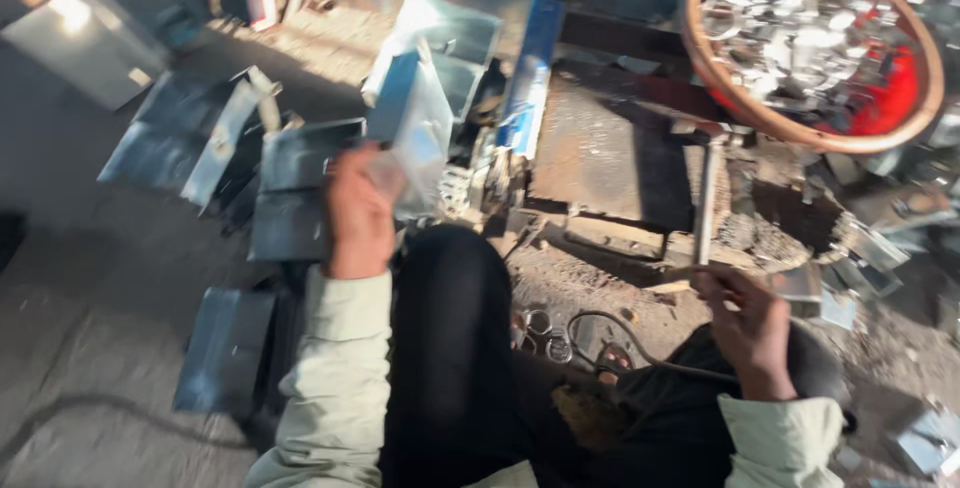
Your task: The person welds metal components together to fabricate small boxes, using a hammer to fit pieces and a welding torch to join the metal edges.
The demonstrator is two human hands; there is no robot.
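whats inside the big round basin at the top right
The round basin holds a heap of small shiny metal pieces, with a red lining showing at the lower right. What lies under the heap, and the basin's bottom, is covered.

A flat metal slab (608,148) lies on the ground just beyond the person's knee (450,268). To its left sit folded metal sheets (290,173), with the left hand (358,213) raised over them; to its upper right stands a round basin (925,98) with small metal pieces (800,33) in it. The right hand (748,326) is below the slab's right corner, and a metal strip (532,78) lies along the slab's left edge.
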